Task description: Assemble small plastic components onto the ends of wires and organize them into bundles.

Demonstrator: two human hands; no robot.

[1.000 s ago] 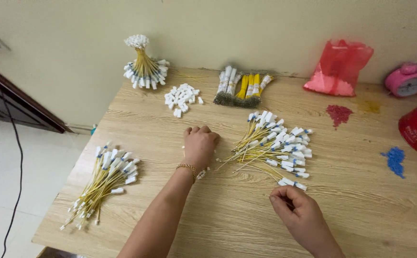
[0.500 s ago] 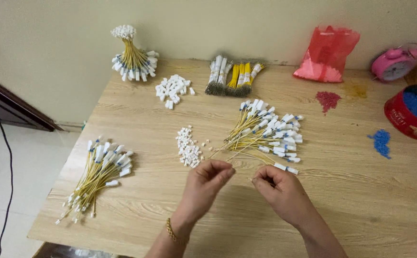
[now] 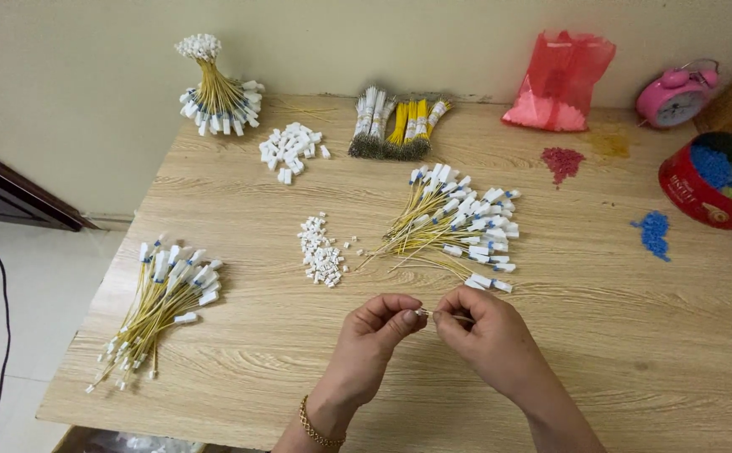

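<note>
My left hand and my right hand meet above the near middle of the wooden table. Both pinch the same thin yellow wire, with a tiny white connector at the fingertips of my left hand. Just beyond the hands lies a pile of small white connectors. To its right spreads a heap of yellow wires with white ends. A second heap of such wires lies at the table's left edge.
At the back stand an upright wire bunch, larger white connectors, bundled wires, a red bag and a pink alarm clock. A red tin with blue pellets sits right, beside loose blue and red pellets.
My left hand has come back from the small white connectors, which now lie uncovered. Both hands have drawn together near the table's front, pinching one wire. The view has tilted slightly.
</note>
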